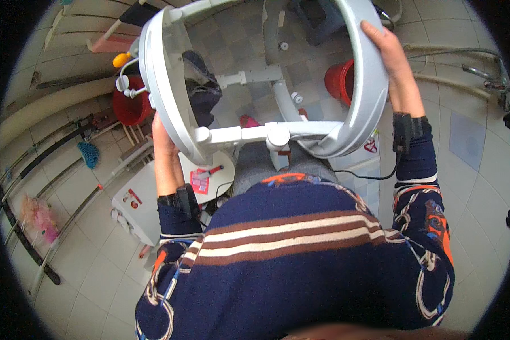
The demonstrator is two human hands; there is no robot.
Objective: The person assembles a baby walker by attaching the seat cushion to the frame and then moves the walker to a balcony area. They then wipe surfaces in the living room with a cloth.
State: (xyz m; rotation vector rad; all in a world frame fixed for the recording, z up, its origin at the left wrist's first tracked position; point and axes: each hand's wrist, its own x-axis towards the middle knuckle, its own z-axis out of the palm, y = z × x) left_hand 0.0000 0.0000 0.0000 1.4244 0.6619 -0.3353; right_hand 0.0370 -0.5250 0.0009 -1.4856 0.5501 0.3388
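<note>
A large light-grey plastic frame (pixel 368 73) with curved sides and a crossbar (pixel 232 135) is tilted up in front of me, above my lap. It has small wheel-like round parts lower down, such as the white one (pixel 297 98). My right hand (pixel 382 51) wraps the upper right side of the frame, thumb on the near face and fingers partly behind it. Around the lower left side is my left hand (pixel 164 139), its fingers mostly hidden behind the rim. An orange-yellow knob (pixel 120 60) sits beside the frame's left side.
One red bucket (pixel 131 106) stands left, another red bucket (pixel 339 82) behind the frame's right side. Beside my left forearm, a white panel (pixel 224 184) bears a red-and-grey tool (pixel 211 171). Long poles, a blue mop head (pixel 88 154) and a pink fluffy thing (pixel 38 218) lie left.
</note>
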